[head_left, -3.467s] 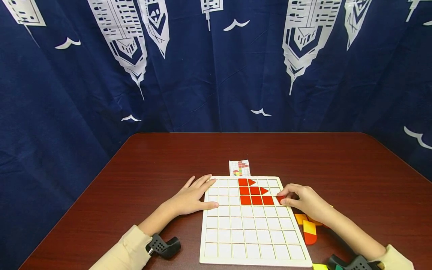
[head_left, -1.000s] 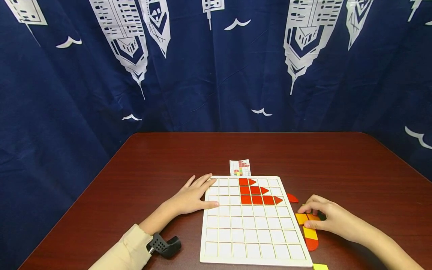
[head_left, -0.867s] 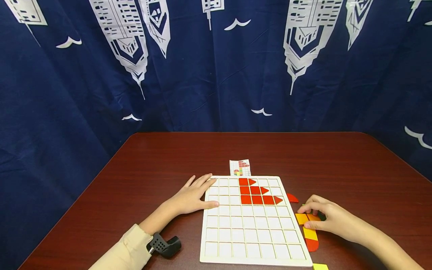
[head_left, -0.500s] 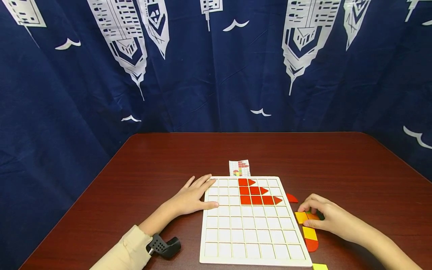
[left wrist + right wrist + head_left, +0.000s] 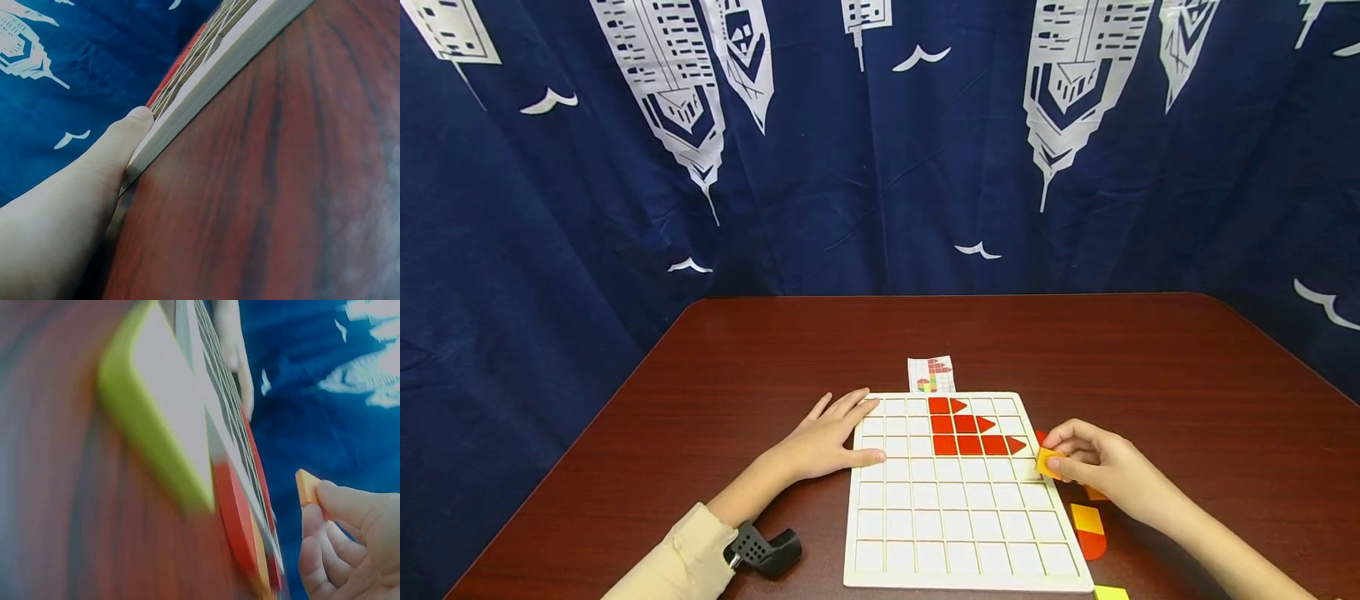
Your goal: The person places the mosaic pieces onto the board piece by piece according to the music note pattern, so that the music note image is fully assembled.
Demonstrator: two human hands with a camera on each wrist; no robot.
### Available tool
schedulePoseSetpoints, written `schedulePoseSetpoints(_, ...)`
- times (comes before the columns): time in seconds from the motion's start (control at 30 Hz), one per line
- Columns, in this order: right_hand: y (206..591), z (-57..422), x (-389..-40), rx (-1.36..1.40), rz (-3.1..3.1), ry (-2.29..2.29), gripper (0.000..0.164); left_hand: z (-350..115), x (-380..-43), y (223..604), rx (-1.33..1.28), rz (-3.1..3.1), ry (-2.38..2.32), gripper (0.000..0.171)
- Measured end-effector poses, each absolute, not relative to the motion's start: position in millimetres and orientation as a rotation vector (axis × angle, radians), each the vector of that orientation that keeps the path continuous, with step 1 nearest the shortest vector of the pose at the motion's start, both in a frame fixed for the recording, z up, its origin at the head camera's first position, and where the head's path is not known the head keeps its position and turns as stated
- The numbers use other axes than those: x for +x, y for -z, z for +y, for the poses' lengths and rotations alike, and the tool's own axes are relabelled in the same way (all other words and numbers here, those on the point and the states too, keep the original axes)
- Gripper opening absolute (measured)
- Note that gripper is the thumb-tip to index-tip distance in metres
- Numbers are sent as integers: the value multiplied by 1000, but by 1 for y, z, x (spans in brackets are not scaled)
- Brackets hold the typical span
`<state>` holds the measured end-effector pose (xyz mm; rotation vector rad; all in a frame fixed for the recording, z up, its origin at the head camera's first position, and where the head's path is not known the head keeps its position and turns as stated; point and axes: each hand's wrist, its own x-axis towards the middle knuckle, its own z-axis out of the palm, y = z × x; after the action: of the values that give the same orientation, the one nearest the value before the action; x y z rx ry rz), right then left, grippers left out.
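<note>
A white board with a grid of square cells (image 5: 936,521) lies on the table. Red square and triangle tiles (image 5: 970,445) fill parts of its three far rows. My left hand (image 5: 823,437) rests on the board's left edge, fingers spread; in the left wrist view the thumb (image 5: 140,119) lies at the rim. My right hand (image 5: 1093,458) pinches a yellow-orange square tile (image 5: 1047,462) between thumb and fingers, over the board's right edge. The right wrist view shows this tile (image 5: 307,487) raised in the fingertips.
Beside the board's right edge lie a yellow tile (image 5: 1087,518), a red rounded tile (image 5: 1092,546) and an orange tile (image 5: 1096,493), partly hidden by the hand. A yellow-green tile (image 5: 1111,592) sits at the near right corner. A small printed pattern card (image 5: 930,375) lies behind the board.
The red triangle once in my right hand now sits at the end of the third row. That hand went to the loose tiles, picked up the yellow-orange square and moved left. The left hand stayed.
</note>
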<state>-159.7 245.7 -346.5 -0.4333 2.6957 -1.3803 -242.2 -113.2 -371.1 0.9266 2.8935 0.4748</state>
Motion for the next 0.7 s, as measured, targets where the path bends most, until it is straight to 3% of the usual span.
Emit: schedulePoseSetpoints(0.7,345,156,-175,-546,2521,1500,29,-115,-242,371,924,2877,-488,83)
